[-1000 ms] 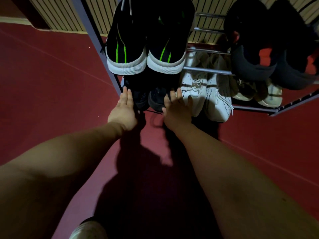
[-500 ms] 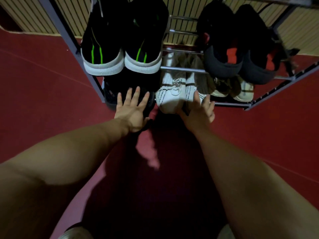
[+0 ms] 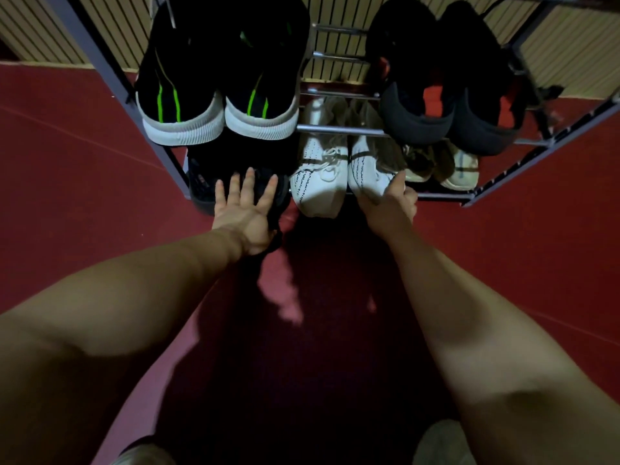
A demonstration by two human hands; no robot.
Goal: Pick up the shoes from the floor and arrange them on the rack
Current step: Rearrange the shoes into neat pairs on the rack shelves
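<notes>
While both arms reach toward the rack (image 3: 110, 72), left hand (image 3: 246, 209) spread wide, flat on a black shoe (image 3: 208, 176) on the bottom shelf, right hand (image 3: 391, 204) curled against the toe of a white sneaker (image 3: 365, 172) beside its mate (image 3: 318, 176), red floor (image 3: 67, 169) below.

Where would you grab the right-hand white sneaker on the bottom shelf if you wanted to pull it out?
Probably by its near end. The right-hand white sneaker lies lengthwise, that end overhanging the rack's front rail, while the upper shelf bar crosses over its far half. Come in from the front, low, where the right hand already touches it, pinching the sides.
</notes>
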